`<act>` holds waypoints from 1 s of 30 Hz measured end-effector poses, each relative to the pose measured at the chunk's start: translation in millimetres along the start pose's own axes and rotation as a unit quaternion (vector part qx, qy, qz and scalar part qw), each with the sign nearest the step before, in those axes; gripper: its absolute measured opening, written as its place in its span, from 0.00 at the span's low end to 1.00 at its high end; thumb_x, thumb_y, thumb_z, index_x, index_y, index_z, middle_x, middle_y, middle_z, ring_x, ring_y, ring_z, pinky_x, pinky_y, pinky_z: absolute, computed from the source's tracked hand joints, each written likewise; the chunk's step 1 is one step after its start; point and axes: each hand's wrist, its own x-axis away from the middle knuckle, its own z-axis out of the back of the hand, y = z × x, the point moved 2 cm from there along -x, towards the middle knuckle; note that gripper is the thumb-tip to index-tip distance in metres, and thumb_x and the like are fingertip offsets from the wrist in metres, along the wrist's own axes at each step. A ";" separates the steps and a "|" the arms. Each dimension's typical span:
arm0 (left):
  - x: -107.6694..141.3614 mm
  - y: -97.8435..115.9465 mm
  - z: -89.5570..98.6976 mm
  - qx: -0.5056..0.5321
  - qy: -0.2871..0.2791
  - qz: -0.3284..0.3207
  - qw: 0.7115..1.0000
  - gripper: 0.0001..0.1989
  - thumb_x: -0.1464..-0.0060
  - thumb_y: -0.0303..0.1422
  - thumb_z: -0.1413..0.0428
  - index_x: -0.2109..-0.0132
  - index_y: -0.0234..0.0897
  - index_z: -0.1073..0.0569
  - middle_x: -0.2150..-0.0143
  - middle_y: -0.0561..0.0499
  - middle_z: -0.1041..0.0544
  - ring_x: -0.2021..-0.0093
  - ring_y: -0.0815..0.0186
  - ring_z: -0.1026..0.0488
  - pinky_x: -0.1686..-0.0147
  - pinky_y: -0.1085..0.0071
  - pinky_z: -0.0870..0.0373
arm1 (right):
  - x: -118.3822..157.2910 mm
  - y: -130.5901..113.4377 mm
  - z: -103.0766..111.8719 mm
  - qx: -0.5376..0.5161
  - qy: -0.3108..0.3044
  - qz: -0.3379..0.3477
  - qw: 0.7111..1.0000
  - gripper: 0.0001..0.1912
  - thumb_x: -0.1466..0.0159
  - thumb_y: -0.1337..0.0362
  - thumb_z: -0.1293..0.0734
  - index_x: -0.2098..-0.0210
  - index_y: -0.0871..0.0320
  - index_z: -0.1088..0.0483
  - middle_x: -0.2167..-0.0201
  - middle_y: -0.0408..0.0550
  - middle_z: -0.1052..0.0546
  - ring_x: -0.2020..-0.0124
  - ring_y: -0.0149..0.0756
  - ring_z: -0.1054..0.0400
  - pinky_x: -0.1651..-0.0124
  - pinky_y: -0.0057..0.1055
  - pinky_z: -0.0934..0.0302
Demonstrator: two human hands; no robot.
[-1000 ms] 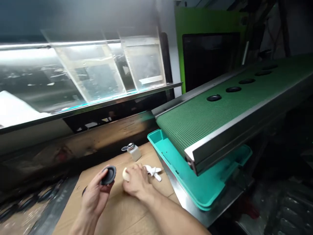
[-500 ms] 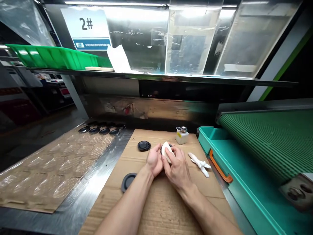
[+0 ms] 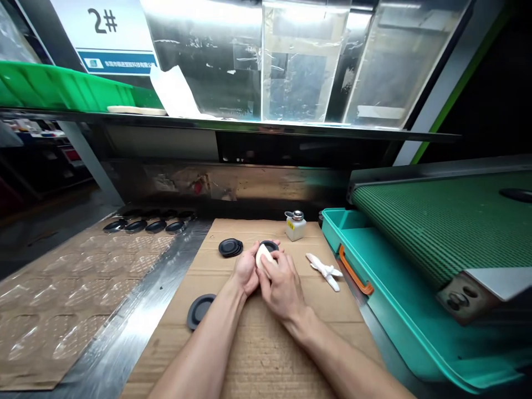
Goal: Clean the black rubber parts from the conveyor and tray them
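Note:
Over the cardboard sheet [image 3: 257,343], my left hand [image 3: 246,272] is closed around a small black round part [image 3: 271,245]. My right hand [image 3: 285,285] grips a white pad [image 3: 264,257] and holds it against that part, partly covering it. Just left of my hands lies a short pile of black round parts [image 3: 230,247]. Beside my left forearm, a larger dark grey round piece [image 3: 199,311] is partly hidden. A white bottle with a metal top [image 3: 295,227] stands behind my hands. To their right lies a knotted white cloth [image 3: 325,270].
On the left, a clear moulded tray [image 3: 100,277] holds several black parts [image 3: 155,226] in its far rows. A teal bin [image 3: 415,299] with an orange handle [image 3: 353,271] sits right, below a green conveyor belt [image 3: 440,221] carrying a dark object [image 3: 516,194]. A shelf [image 3: 282,128] crosses above.
The view has turned to the right, bringing a dark object on the belt into sight. The white pad has tilted, and more of the black part shows behind it.

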 end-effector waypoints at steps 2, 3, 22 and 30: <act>-0.2 0.3 0.7 -0.011 0.005 -0.022 1.000 0.15 0.34 0.32 0.55 0.54 0.28 0.26 0.58 0.39 0.20 0.56 0.60 0.22 0.50 0.62 0.26 | -0.4 -0.1 1.9 0.012 0.017 -0.024 0.999 0.17 0.33 0.63 0.40 0.48 0.56 0.28 0.54 0.55 0.31 0.55 0.43 0.39 0.53 0.38 0.39; -0.4 0.3 1.2 -0.015 0.010 -0.029 0.999 0.15 0.34 0.32 0.55 0.55 0.28 0.26 0.58 0.39 0.20 0.57 0.60 0.22 0.51 0.63 0.25 | -0.9 0.3 2.4 0.015 0.024 -0.033 0.999 0.17 0.33 0.63 0.40 0.48 0.57 0.28 0.55 0.55 0.31 0.55 0.43 0.39 0.53 0.37 0.39; -3.5 -2.1 0.7 0.004 0.028 -0.038 0.999 0.15 0.35 0.34 0.54 0.54 0.31 0.26 0.56 0.39 0.21 0.54 0.56 0.23 0.50 0.56 0.27 | -10.2 35.8 17.3 -0.215 -0.098 -0.121 0.964 0.18 0.37 0.59 0.35 0.48 0.53 0.28 0.58 0.46 0.22 0.60 0.38 0.28 0.55 0.33 0.36; -3.7 -20.3 -6.8 -0.060 0.032 -0.031 0.997 0.15 0.35 0.34 0.53 0.54 0.29 0.26 0.57 0.39 0.21 0.57 0.57 0.22 0.51 0.60 0.26 | -11.2 31.9 5.6 -0.314 -0.124 -0.201 0.919 0.14 0.39 0.57 0.34 0.61 0.60 0.24 0.68 0.47 0.21 0.71 0.34 0.29 0.69 0.27 0.38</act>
